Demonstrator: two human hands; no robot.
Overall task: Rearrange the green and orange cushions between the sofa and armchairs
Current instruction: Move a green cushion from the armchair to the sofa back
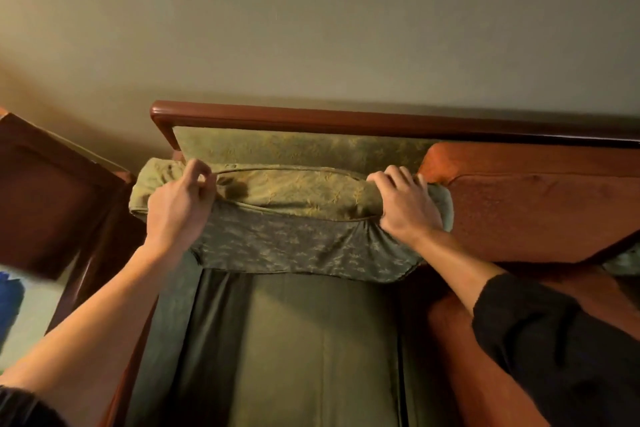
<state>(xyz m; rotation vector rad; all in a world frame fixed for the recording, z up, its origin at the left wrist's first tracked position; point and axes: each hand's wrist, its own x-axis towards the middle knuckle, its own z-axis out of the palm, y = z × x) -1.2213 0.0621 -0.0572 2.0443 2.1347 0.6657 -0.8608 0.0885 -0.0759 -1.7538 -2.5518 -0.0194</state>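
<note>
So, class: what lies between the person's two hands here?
In the head view, the green cushion spans the gap between the left hand and right hand, each gripping one end.

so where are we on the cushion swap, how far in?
Mid-job. Looks done: an orange cushion already stands against the sofa back, beside the green one. In hand: the left hand and right hand both grip the top edge of the green cushion, held upright over the green seat; I cannot tell whether it is going in or coming out. Left: the armchairs are not in view, so the rest is unknown.
</note>
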